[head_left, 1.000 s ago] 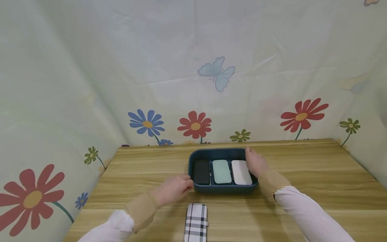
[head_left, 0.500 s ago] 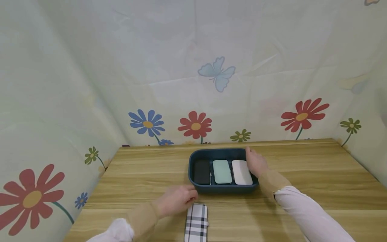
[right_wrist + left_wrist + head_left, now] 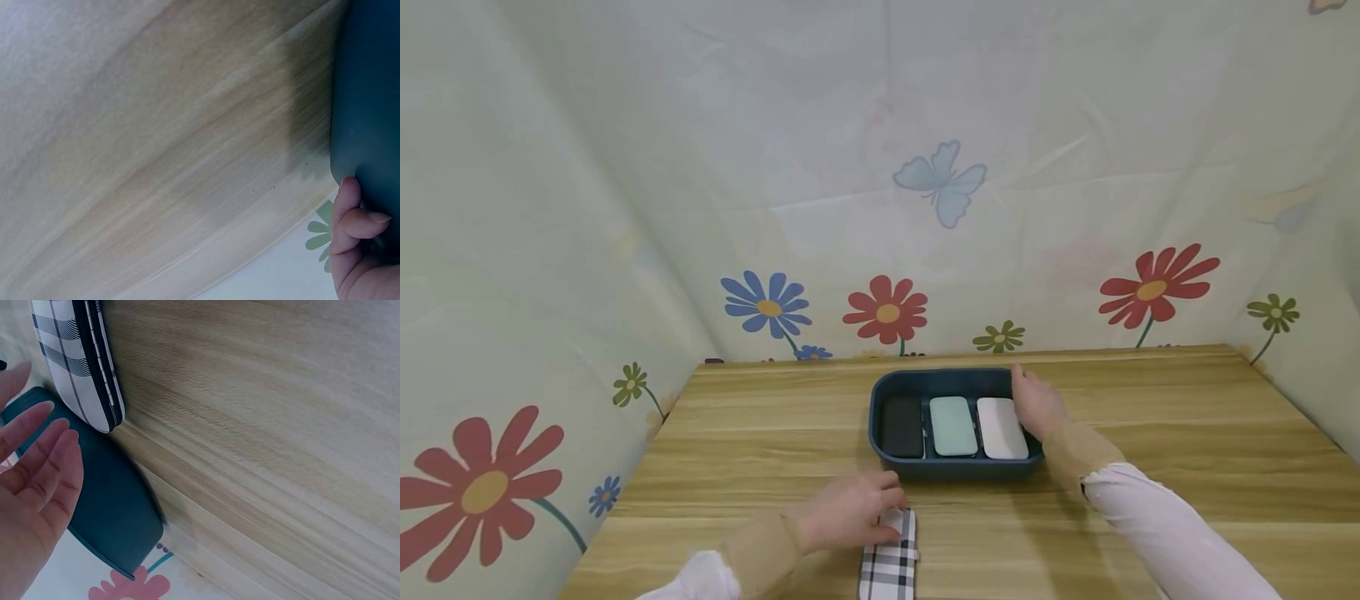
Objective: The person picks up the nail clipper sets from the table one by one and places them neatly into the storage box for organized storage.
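A long case with a white, black and grey plaid cover [image 3: 889,567] lies on the table near its front; the left wrist view shows a dark seam along its side. My left hand [image 3: 850,510] hovers over its far end, fingers loosely bent and spread, holding nothing. Beyond the case stands a dark blue open box [image 3: 958,472]. Inside, side by side, lie a black case [image 3: 901,427], a mint green case [image 3: 953,426] and a white case [image 3: 1002,428]. At the box's right end my right hand [image 3: 1037,404] grips the wall, with curled fingers [image 3: 349,194] at the corner.
The wooden table [image 3: 760,425] runs back to a pale curtain [image 3: 820,183] printed with flowers and a butterfly. This curtain also rises along the left and right sides.
My left hand has left the box's front left corner and come nearer and slightly right, over the plaid case, its fingers spreading. My right hand and the box stay put.
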`<state>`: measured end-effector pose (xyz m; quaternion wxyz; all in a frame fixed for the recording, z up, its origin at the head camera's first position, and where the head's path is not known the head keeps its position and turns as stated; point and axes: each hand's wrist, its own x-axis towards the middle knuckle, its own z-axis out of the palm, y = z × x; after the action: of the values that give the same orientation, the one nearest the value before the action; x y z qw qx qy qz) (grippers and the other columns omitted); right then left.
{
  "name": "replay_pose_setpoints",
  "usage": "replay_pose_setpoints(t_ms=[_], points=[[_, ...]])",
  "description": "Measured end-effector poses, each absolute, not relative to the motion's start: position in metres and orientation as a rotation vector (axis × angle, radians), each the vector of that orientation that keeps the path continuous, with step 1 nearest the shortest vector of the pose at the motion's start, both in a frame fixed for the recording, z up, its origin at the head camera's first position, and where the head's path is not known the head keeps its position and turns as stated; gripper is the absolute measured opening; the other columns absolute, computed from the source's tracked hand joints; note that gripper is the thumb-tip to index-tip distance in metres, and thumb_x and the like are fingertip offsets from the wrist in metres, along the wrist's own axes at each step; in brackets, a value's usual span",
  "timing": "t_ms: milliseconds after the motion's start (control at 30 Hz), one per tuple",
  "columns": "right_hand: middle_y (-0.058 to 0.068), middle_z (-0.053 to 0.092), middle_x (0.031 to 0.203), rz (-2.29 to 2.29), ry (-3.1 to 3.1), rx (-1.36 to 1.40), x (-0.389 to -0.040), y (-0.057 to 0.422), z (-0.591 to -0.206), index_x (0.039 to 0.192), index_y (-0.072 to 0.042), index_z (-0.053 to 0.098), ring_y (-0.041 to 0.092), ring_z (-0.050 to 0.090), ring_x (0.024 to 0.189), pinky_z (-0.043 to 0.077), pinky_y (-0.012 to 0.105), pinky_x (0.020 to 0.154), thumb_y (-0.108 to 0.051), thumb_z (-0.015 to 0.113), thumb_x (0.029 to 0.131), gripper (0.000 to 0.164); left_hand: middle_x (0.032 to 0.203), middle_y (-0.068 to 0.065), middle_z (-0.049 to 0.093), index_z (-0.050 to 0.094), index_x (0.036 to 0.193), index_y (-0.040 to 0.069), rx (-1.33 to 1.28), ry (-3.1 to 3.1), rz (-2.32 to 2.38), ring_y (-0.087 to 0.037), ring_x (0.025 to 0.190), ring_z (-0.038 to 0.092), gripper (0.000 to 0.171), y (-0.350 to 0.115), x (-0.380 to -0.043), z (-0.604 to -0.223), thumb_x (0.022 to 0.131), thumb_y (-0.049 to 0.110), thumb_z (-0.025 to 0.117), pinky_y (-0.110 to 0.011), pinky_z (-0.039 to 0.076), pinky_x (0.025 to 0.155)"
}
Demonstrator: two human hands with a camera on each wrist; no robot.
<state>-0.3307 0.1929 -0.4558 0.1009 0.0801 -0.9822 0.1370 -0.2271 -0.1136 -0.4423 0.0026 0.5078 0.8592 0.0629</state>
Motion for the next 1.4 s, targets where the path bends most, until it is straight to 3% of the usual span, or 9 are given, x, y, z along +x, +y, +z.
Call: replay_pose_setpoints(t_ms=[167,367,933,1400], points=[[0.029,0.053,0.092,0.396,-2.897,0.241,-0.331,0.193,-0.456,0.11,0.011,0.039,0.037,0.057,0.07,0.047,0.045,0.054,0.008,0.043,0.089,0.021,0.106,0.008,0.042,0.055,0.113,0.019,1.52,2.544,0.178,-0.004,0.088,0.04,0.051,-0.111,-0.228,-0.442,0.076,0.053,0.063,-0.014,0.038,0.073],[0.029,0.053,0.093,0.394,-2.896,0.243,-0.33,0.193,-0.455,0.109,0.011,0.039,0.038,0.057,0.071,0.048,0.046,0.055,0.008,0.044,0.089,0.021,0.112,0.008,0.04,0.052,0.117,0.021,1.478,2.483,0.147,-0.007,0.095,0.037,0.062,-0.109,-0.227,-0.441,0.07,0.06,0.062,-0.02,0.038,0.08],[0.029,0.053,0.087,0.372,-2.848,0.264,-0.332,0.195,-0.46,0.104,0.011,0.04,0.038,0.056,0.062,0.046,0.045,0.05,0.009,0.048,0.086,0.02,0.097,0.008,0.038,0.049,0.117,0.015,1.523,2.487,0.153,-0.006,0.084,0.037,0.068,-0.101,-0.228,-0.447,0.065,0.053,0.071,-0.014,0.034,0.071],[0.03,0.052,0.088,0.4,-2.859,0.283,-0.33,0.194,-0.458,0.104,0.012,0.039,0.035,0.055,0.062,0.047,0.043,0.049,0.009,0.046,0.087,0.019,0.096,0.007,0.037,0.046,0.118,0.012,1.413,2.543,0.203,-0.009,0.085,0.038,0.078,-0.096,-0.225,-0.448,0.057,0.047,0.078,-0.017,0.036,0.075]])
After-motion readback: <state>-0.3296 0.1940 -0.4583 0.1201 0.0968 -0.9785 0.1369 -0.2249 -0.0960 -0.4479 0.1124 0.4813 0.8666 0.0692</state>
